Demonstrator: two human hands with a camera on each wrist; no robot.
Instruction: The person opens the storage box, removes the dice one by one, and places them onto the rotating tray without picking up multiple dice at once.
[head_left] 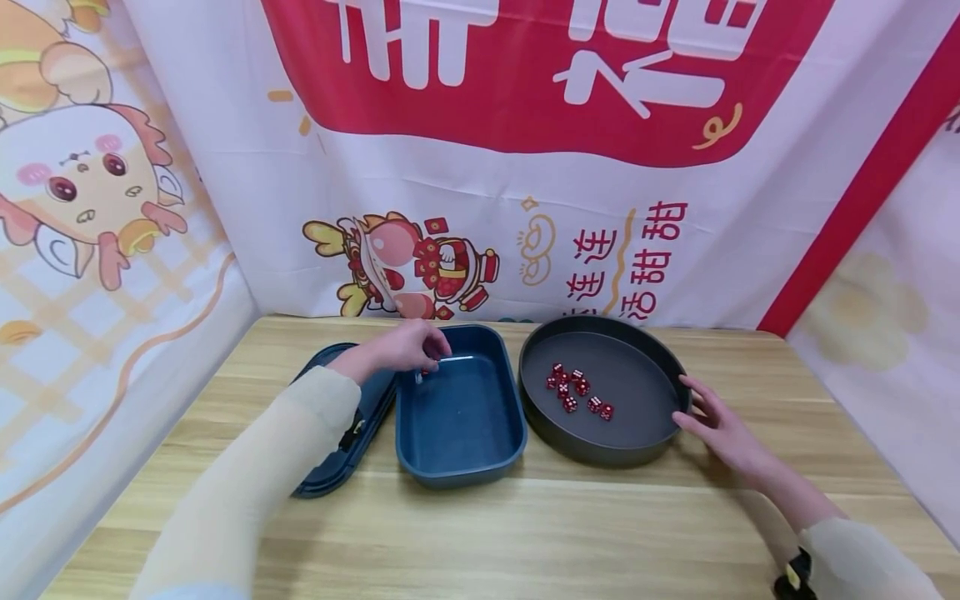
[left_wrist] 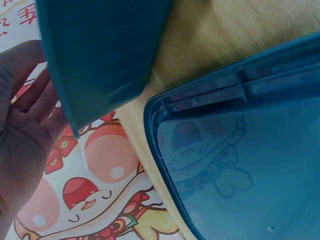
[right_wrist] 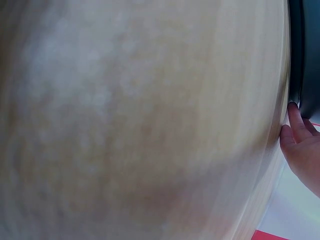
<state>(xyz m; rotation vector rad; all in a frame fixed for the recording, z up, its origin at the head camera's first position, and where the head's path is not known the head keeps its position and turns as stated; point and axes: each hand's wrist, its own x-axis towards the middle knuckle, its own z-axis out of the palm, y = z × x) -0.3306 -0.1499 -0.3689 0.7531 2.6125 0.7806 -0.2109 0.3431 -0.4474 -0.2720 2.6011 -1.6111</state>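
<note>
My left hand (head_left: 408, 344) reaches over the left far corner of a deep blue rectangular box (head_left: 461, 425), its fingers bent down past the rim. A small red die (head_left: 423, 372) shows just below those fingertips by the box's left wall; I cannot tell whether they pinch it. In the left wrist view the box wall hides the ends of the fingers (left_wrist: 37, 102). My right hand (head_left: 723, 429) touches the right side of a round dark grey pan (head_left: 630, 446) with fingers spread. In the right wrist view its fingertips (right_wrist: 294, 111) meet the pan's outer wall.
Several red dice (head_left: 570, 388) lie in the left half of the pan. A blue lid (head_left: 330, 477) lies left of the box, partly under my left forearm. Behind the wooden table (head_left: 525, 542) hangs a printed cloth (head_left: 517, 196).
</note>
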